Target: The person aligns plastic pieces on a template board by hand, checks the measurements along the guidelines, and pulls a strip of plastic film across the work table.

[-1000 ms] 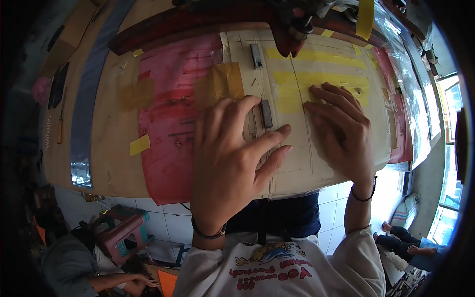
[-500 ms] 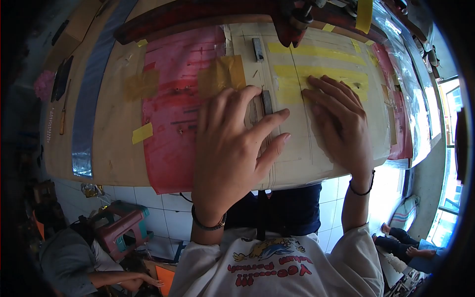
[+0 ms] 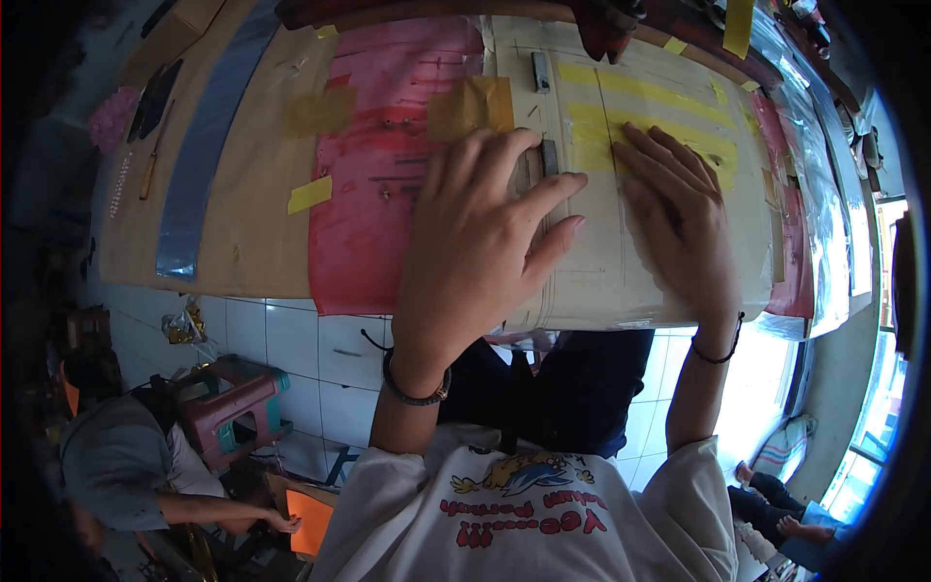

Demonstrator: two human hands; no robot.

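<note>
My left hand (image 3: 480, 218) lies over the pale lined sheet (image 3: 582, 257), fingers spread. A small dark grey bar (image 3: 550, 155) sits between its middle and index fingertips, which touch or nearly touch it. Flat on the sheet rests my right hand (image 3: 684, 228), fingers stretched out beside the yellow tape strips (image 3: 601, 114). A second small grey bar (image 3: 540, 73) lies farther up the sheet. To the left, the red sheet (image 3: 354, 233) is partly covered by my left hand, and brown tape (image 3: 475, 102) crosses its edge.
A red metal clamp bar (image 3: 436, 12) spans the table's far side. On the left are a blue-grey strip (image 3: 208, 160) and a wooden-handled tool (image 3: 148, 175). A stool (image 3: 233, 403) and a person (image 3: 121, 456) with a hand at an orange sheet (image 3: 310, 524) are below left.
The view has shifted, so the table appears higher and farther right. Both hands keep nearly the same place on the sheet. The other person's hand now touches the orange sheet.
</note>
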